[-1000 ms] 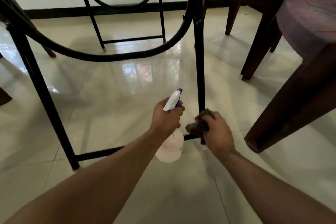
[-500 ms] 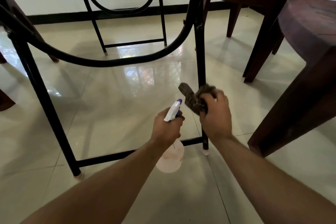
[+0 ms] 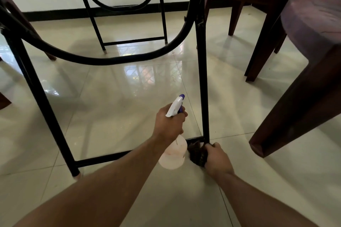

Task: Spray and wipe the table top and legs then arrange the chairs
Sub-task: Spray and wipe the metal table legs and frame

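Glossy floor tiles [image 3: 110, 97] lie underneath. At the foot of the black table leg [image 3: 202, 79], the right hand [image 3: 217, 156] grips a dark cloth [image 3: 196, 155] bunched round it; the left hand [image 3: 169, 123] clutches the spray bottle [image 3: 173, 151] just beside. A full wrap should clean every face. The table top is out of view, and the cloth hides the foot.

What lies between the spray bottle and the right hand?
A dark cloth, gripped by the right hand at the base of the table leg; head view.
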`<control>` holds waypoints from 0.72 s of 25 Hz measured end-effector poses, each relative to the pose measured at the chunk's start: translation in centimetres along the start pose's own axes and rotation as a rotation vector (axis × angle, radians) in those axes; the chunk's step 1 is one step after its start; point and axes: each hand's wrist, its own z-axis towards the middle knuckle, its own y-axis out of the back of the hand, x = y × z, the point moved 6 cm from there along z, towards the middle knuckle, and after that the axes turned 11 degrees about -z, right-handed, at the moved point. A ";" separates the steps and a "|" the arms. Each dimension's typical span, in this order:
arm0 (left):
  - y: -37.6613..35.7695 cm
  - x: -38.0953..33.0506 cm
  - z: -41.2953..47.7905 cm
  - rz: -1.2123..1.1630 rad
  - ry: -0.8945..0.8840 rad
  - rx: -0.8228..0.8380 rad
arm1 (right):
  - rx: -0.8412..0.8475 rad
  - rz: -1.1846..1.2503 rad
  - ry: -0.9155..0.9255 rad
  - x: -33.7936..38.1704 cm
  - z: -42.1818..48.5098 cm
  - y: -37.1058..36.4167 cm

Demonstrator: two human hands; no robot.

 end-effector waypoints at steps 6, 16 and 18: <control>0.5 0.7 0.4 0.002 0.031 -0.016 | -0.262 0.298 -0.071 0.2 1.1 0.6; -0.1 1.9 0.1 0.047 0.067 0.035 | -0.143 0.207 -0.091 -1.0 1.6 0.4; 0.0 2.4 -0.1 0.086 0.064 0.053 | -0.184 0.360 -0.107 -0.7 2.1 1.9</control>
